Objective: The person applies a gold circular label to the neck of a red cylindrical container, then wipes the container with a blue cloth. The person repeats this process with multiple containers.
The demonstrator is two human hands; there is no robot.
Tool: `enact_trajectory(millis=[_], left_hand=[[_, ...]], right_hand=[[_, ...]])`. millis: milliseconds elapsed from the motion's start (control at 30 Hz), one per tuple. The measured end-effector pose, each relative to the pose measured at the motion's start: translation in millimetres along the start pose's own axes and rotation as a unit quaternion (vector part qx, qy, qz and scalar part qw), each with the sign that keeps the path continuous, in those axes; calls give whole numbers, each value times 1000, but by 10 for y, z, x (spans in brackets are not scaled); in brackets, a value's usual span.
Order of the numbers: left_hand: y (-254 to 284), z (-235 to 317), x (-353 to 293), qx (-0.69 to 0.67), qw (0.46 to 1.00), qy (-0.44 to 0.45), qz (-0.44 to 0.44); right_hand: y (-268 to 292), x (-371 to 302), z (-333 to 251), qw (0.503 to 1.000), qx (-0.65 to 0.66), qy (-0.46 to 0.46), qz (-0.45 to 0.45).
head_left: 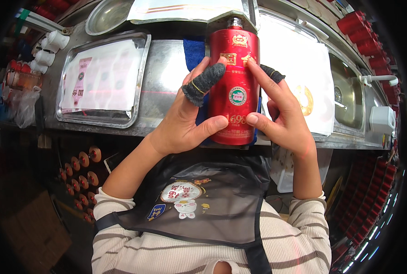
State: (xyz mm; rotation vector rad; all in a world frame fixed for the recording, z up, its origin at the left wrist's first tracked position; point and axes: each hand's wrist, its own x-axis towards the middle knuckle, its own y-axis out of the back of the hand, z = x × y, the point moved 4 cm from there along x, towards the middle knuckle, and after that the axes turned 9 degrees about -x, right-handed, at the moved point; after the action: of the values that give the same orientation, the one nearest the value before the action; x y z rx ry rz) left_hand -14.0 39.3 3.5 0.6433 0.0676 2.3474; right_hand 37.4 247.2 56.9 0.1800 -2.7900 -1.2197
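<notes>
A red bottle [228, 84] with gold lettering and a round green-and-white emblem lies in front of me, its threaded neck [234, 22] pointing away. My left hand [176, 121] holds its left side, with the thumb on the lower front and the fingertips higher up. A dark grey knitted sleeve [203, 85] with a thin band covers one of its fingers. From the right, my right hand [290, 121] presses thumb and fingertips on the front; a dark cover [272, 73] sits on one finger. Blue cloth [193, 54] shows beside and under the bottle.
A metal tray [140, 82] with printed decal sheets [100, 80] stands on the left of the steel counter. White sheets [299, 68] lie on the right, before a sink [349, 109] with a white tap [386, 80]. A round metal basin [107, 18] stands far left. Red bottles [359, 29] line the right.
</notes>
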Motion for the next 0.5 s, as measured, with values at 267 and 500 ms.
enact_trajectory(millis=[267, 500], left_hand=[[-5, -36, -1, -26, 999, 19, 12], [8, -22, -32, -42, 999, 15, 0]], right_hand=[[-1, 69, -84, 1000, 28, -5, -4], [34, -15, -53, 999, 33, -17, -14]])
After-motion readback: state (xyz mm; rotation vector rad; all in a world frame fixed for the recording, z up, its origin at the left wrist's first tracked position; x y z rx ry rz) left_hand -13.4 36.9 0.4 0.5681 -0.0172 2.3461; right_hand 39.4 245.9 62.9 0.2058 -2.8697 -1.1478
